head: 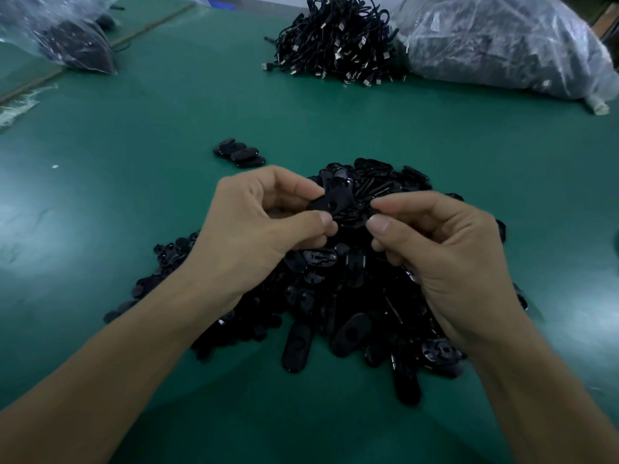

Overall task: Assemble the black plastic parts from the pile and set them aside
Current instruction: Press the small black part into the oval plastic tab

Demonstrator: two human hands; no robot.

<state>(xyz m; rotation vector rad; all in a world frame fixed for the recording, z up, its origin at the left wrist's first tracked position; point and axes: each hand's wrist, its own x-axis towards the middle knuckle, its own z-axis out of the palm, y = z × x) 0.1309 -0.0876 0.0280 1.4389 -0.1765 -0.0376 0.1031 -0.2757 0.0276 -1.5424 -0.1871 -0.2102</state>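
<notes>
A big pile of black oval plastic parts (335, 296) lies on the green table (167, 112) in front of me. Above the pile my left hand (261, 222) pinches a flat black oval part (331, 204) with a hole in it, between thumb and fingers. My right hand (435, 239) hovers just right of it with thumb and forefinger pinched together; whether it holds a second black piece I cannot make out against the dark pile. A small group of finished black parts (239, 153) sits apart on the table, beyond my left hand.
A heap of black USB cables (338, 41) lies at the back centre. A large clear bag of dark goods (502, 45) is at the back right. Another clear bag (67, 38) is at the back left.
</notes>
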